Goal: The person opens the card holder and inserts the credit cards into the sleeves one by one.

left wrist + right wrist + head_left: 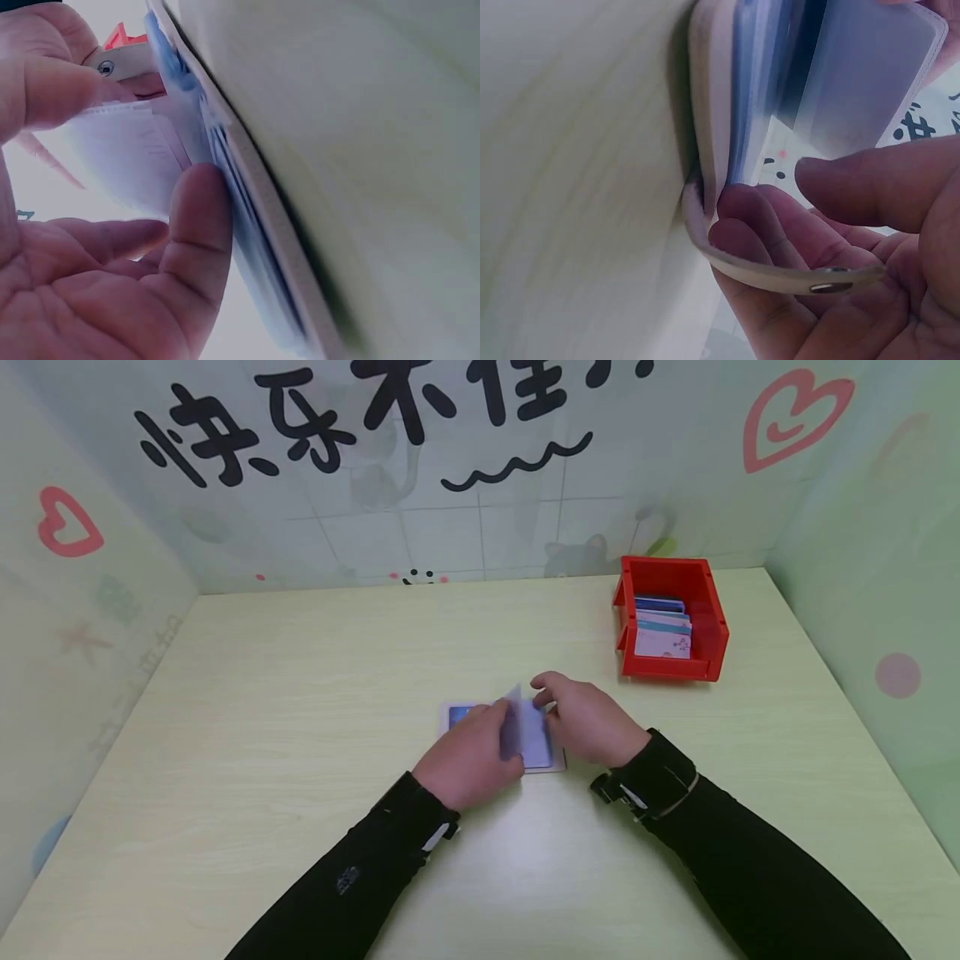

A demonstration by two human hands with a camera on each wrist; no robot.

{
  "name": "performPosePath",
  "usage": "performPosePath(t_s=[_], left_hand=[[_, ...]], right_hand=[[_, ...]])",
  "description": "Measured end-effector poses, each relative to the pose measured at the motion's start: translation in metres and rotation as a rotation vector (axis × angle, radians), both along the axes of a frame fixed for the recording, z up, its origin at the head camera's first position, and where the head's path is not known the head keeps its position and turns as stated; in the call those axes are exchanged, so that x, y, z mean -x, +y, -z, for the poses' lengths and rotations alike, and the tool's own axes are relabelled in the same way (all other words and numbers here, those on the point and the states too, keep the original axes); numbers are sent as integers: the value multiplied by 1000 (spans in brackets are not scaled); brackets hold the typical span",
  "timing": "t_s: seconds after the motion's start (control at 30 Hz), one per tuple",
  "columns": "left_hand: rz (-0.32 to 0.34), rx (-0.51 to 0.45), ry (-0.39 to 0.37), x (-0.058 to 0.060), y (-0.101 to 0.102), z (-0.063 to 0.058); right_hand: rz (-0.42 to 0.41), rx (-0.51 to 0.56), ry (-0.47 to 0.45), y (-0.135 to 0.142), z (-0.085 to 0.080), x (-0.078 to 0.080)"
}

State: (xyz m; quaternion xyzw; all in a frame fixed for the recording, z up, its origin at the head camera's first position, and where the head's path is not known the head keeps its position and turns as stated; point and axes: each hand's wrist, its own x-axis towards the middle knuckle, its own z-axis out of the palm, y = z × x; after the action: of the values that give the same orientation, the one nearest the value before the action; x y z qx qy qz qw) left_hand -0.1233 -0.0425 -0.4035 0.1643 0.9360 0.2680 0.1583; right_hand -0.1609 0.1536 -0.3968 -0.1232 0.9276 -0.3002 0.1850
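Card holder (537,745), one, touched by loose-fingered right hand (592,720), with one raised page (512,731) pinched by left hand (468,758).

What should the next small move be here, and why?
Probably the left hand should lay the sleeve over to the left: it stands raised from the open holder, with that hand's fingers on it. The right hand, at the holder's right edge, seems well placed to steady it.
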Motion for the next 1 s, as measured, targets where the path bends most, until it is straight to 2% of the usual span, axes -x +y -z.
performPosePath(t_s=[0.33,0.57,0.83,1.0], left_hand=[[-64,-152,-26,-4,-12,-3],[-98,-99,29,-3,-19,-8],[-142,-34,39,0,-29,-7],[-151,-29,54,0,-34,-6]], right_hand=[[-5,-36,0,-2,0,-1],[-5,-36,2,-2,0,-2],[6,-34,-23,-3,-1,-2],[8,-32,-28,-3,-1,-2]])
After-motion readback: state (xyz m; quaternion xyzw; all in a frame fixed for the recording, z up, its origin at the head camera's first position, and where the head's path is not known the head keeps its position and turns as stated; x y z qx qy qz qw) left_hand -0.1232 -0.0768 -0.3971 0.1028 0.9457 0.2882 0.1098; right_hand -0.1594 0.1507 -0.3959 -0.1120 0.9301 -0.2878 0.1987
